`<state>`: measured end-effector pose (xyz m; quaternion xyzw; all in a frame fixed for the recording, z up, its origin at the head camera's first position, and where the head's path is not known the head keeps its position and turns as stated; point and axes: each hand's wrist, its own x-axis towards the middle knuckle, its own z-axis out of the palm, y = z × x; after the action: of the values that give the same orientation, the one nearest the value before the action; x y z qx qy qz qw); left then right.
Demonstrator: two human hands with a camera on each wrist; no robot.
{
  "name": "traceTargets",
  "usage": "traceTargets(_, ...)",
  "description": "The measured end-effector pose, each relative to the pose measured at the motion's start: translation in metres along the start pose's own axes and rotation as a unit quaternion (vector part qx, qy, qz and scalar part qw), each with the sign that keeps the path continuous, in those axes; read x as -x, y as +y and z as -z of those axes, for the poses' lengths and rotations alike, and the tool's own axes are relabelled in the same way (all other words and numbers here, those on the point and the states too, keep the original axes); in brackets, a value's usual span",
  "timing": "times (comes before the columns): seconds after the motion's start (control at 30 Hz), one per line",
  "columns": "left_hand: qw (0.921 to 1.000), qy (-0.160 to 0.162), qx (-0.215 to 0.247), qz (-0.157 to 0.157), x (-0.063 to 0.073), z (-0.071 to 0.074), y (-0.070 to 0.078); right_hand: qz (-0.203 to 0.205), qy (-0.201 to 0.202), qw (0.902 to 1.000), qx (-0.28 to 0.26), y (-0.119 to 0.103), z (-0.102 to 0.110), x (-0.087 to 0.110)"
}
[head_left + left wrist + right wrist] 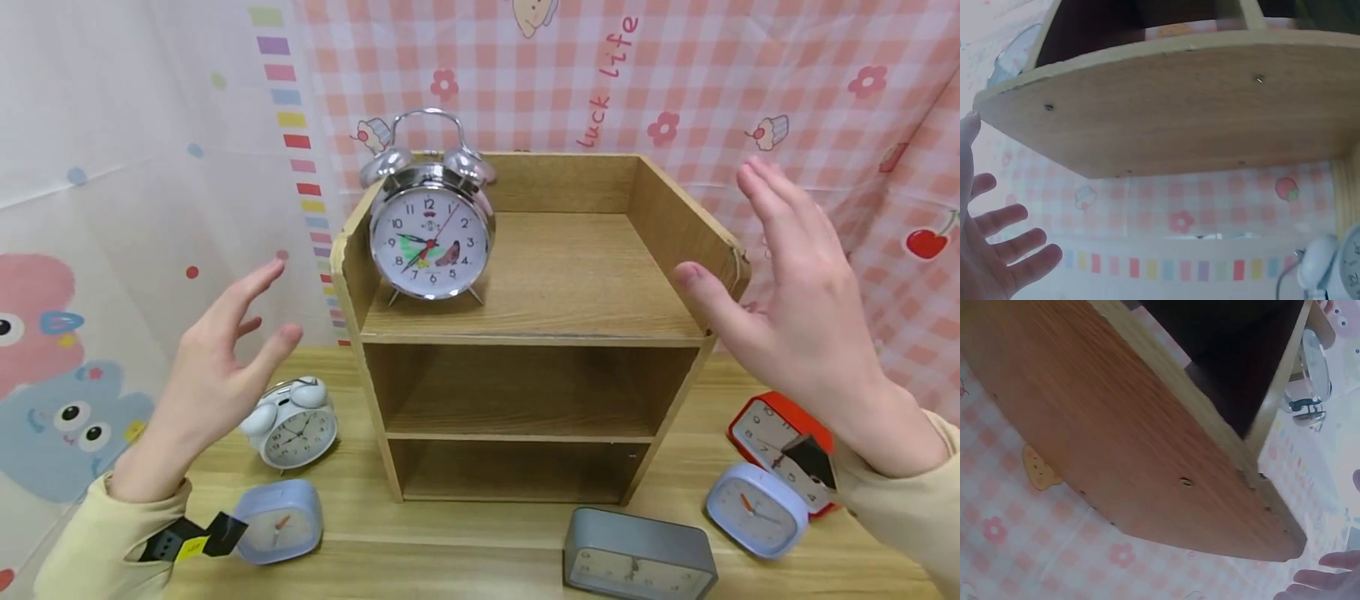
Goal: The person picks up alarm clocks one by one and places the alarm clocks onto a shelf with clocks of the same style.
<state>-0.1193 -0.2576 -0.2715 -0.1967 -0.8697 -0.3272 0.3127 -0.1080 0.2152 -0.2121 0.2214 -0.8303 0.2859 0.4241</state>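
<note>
A silver twin-bell alarm clock (pixel 431 242) stands upright on the left of the top shelf of a small wooden shelf unit (pixel 525 335). To the left of the unit, my left hand (pixel 217 367) hovers with fingers spread, holding nothing. My right hand (pixel 806 292) is raised beside the unit's upper right corner, its thumb held apart from the straight fingers, and it too is bare. In the left wrist view the left hand (pixel 997 256) appears near the side panel (pixel 1166 112). Fingertips of the right hand (pixel 1322 581) show at the lower corner of the right wrist view.
On the table's left are a white twin-bell clock (pixel 296 425) and a lavender clock (pixel 279 521). A grey clock (pixel 637 550) sits in front, right of centre. Another lavender clock (pixel 757 508) and a red clock (pixel 783 446) lie on the right. A checked cloth (pixel 525 83) hangs behind.
</note>
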Motion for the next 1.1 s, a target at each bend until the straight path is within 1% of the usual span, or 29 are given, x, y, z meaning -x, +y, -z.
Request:
traceTargets(0.23, 0.9992, -0.022, -0.032, 0.006, 0.009, 0.003, -0.016, -0.043, 0.013, 0.999, 0.005, 0.012, -0.003, 0.01)
traceTargets(0.33, 0.9984, -0.034, -0.043, 0.015, 0.014, 0.004, -0.024, -0.07, 0.01, 0.9975, -0.007, 0.017, -0.008, 0.015)
traceTargets(0.43, 0.997, -0.049, -0.053, 0.026, 0.018, 0.004, -0.034, -0.106, 0.0, 0.9942, -0.023, 0.021, -0.013, 0.02)
traceTargets(0.53, 0.9956, -0.058, -0.065, 0.034, 0.022, 0.005, -0.044, -0.129, 0.003, 0.9911, -0.034, 0.024, -0.019, 0.024)
traceTargets(0.63, 0.9934, -0.069, -0.079, 0.046, 0.026, 0.005, -0.052, -0.137, 0.008, 0.9897, -0.039, 0.026, -0.025, 0.028)
traceTargets(0.77, 0.9899, -0.086, -0.087, 0.071, 0.031, 0.005, -0.063, -0.142, 0.018, 0.9895, -0.023, 0.029, -0.032, 0.032)
traceTargets(0.9, 0.9879, -0.093, -0.087, 0.089, 0.036, 0.004, -0.074, -0.147, 0.031, 0.9886, -0.007, 0.032, -0.039, 0.034)
traceTargets(1.0, 0.9879, -0.088, -0.082, 0.098, 0.04, 0.004, -0.083, -0.144, 0.039, 0.9887, -0.009, 0.033, -0.042, 0.036)
traceTargets(1.1, 0.9873, -0.077, -0.077, 0.115, 0.046, 0.006, -0.093, -0.133, 0.051, 0.9897, -0.01, 0.034, -0.045, 0.038)
